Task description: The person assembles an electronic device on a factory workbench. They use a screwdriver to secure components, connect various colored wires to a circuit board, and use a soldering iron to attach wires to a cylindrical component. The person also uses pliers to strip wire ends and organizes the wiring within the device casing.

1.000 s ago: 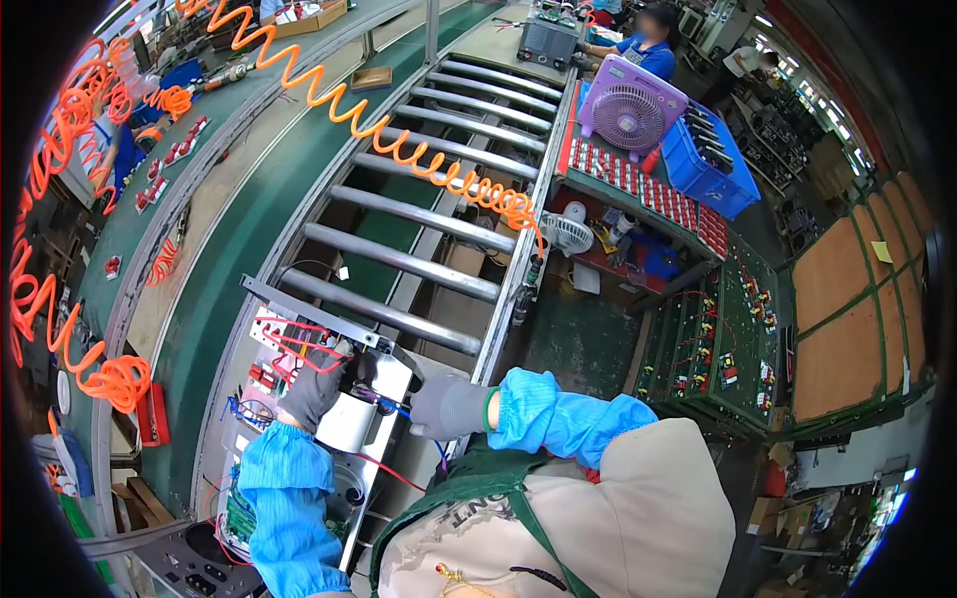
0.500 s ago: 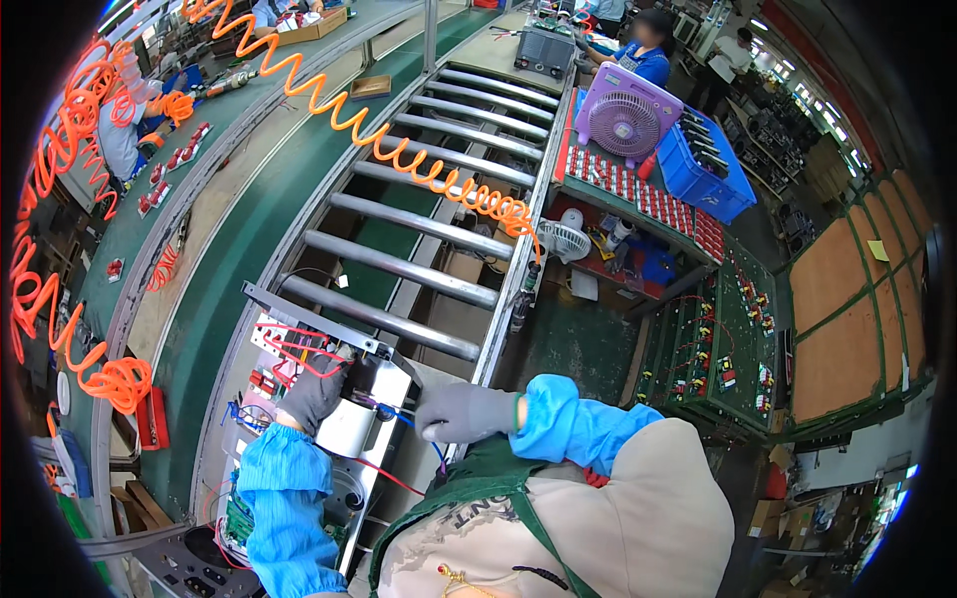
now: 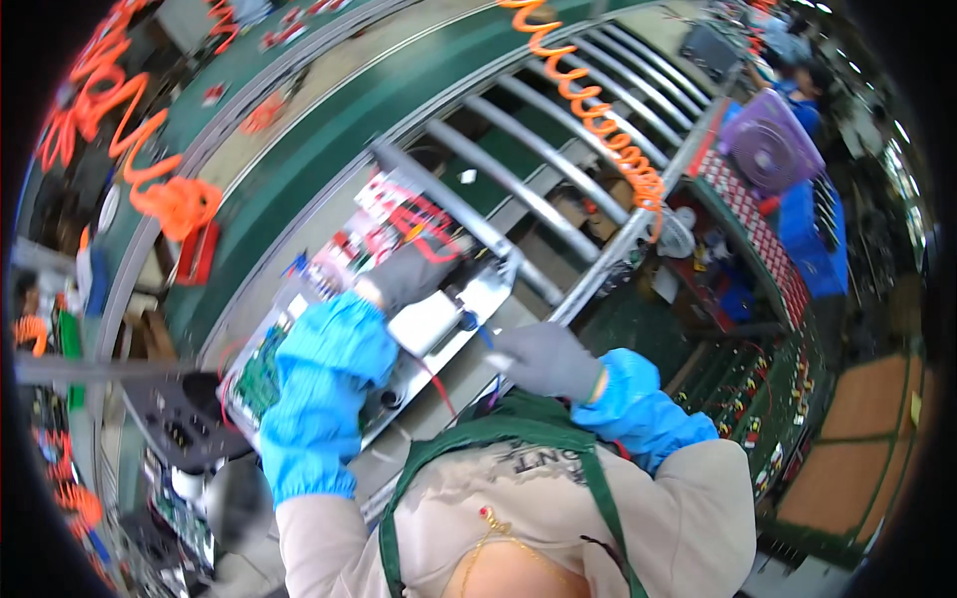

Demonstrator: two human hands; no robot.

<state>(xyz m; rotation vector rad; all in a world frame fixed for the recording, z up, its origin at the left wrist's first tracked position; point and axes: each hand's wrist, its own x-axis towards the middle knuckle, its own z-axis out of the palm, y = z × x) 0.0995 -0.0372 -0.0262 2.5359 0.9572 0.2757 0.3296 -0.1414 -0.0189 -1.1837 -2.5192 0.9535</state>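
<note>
An open metal chassis [image 3: 488, 289] lies tilted across the view on the roller line, with circuit parts and wires inside. My left hand [image 3: 414, 274], in a grey glove, reaches into it beside a bundle of red wires [image 3: 424, 214]; its fingers are smeared and partly hidden. A white cylinder [image 3: 424, 321] sits just below that hand. My right hand [image 3: 546, 361], also gloved in grey, is at the chassis's near side with fingers curled together. A blue wire [image 3: 484, 336] runs from the cylinder's end to its fingertips. A green circuit board [image 3: 261, 374] shows at the left end.
Metal rollers [image 3: 538, 209] continue away to the upper right, under a coiled orange air hose [image 3: 608, 130]. A purple fan [image 3: 770, 145] and a blue crate [image 3: 812, 239] stand on the right-hand bench. A black panel [image 3: 179, 424] is at the lower left. Another person works at the far right.
My view has turned, so the rollers and bench now sit farther right and more slanted. Both hands stay at the chassis; the right is slightly farther from the cylinder.
</note>
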